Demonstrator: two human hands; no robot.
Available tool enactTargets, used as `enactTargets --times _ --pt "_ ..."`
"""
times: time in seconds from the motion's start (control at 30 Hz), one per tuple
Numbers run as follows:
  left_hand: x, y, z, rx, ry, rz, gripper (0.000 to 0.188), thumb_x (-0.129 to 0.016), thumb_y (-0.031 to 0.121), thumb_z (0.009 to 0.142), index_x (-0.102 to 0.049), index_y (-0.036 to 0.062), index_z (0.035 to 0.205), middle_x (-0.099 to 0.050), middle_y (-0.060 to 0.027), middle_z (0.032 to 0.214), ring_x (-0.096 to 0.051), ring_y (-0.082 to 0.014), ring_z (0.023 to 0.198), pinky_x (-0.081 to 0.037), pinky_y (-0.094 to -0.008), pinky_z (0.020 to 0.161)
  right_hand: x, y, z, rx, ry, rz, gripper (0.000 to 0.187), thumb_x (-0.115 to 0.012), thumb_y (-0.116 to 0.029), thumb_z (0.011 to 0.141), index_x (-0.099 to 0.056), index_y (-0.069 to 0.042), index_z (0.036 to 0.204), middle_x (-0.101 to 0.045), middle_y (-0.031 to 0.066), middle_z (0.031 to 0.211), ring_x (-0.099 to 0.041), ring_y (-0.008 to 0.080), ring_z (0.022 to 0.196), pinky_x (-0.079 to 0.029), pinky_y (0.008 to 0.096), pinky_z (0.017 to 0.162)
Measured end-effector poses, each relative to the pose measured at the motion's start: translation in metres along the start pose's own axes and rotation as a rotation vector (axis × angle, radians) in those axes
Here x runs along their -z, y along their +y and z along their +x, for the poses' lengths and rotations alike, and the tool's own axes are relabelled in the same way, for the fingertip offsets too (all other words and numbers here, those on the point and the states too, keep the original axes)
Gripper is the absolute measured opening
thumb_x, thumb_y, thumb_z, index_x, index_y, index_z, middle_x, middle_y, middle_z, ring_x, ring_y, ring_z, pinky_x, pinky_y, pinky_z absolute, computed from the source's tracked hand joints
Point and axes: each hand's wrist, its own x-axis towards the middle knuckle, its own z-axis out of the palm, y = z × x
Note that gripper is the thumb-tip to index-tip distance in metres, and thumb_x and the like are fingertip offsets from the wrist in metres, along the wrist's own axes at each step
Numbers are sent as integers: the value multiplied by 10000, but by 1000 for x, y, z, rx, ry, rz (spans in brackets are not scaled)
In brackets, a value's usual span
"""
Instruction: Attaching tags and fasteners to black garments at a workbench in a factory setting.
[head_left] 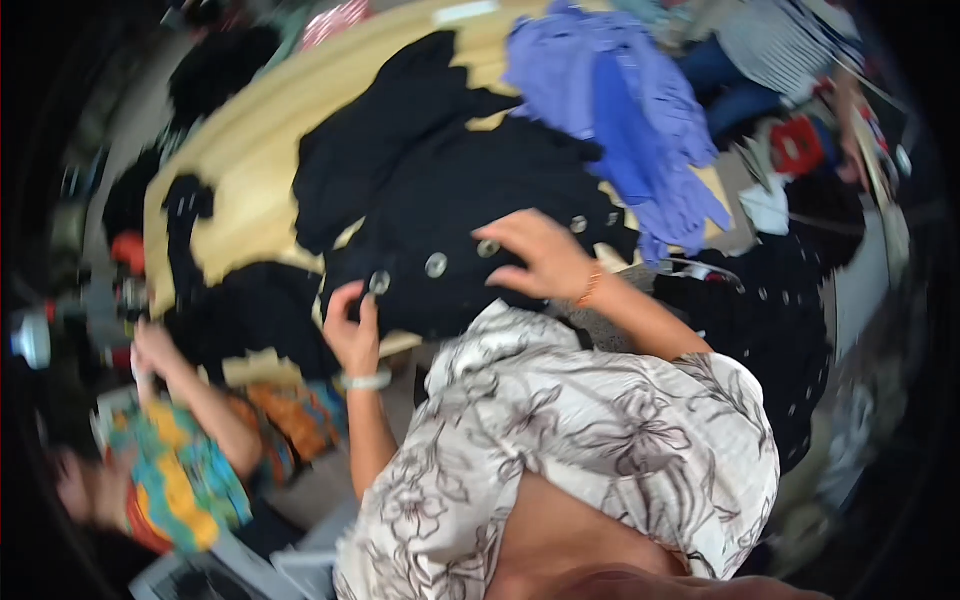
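Observation:
A black garment or cloth piece lies spread over the near side of the pale wooden table. Along its near edge runs a row of round shiny pieces; whether they are buttons or eyelets I cannot tell. My left hand, with a pale band at the wrist, is at the leftmost round piece, thumb and fingers curled but apart. Over the row farther right hovers my right hand, fingers and thumb spread, nothing in it. An orange bracelet circles that wrist.
Purple-blue garments are heaped at the table's far right. More black cloth lies left. Black fabric with round pieces hangs at right. A person in a colourful top works at left, another in stripes far right.

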Motion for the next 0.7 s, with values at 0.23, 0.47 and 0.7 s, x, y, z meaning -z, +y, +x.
enactTargets --times 0.23,0.47,0.7 --pt "-40 151 -1 -738 -650 -219 145 -561 -51 578 -597 36 689 -512 -96 745 -561 -290 760 -481 -438 800 -23 -24 44 -58 181 36 921 -735 -190 739 -229 -54 1497 -342 158 1486 -318 328 1390 -247 500 1113" --pt "-71 193 -23 -1038 -732 -368 395 -579 -51 726 -550 16 1115 -590 -167 1013 -571 -382 1021 -415 -531 979 52 -38 -1 89 877 263 254 -718 -165 800 -627 -19 988 -653 105 945 -656 215 901 -503 312 795" --pt "-115 112 -3 -1042 -756 165 557 -658 59 831 -447 -22 1341 -512 -228 1296 -449 -413 1238 -351 -467 1045 148 -113 -163 -407 1177 -693 278 -480 -98 940 -600 5 1169 -631 175 1135 -604 315 1047 -457 380 955"
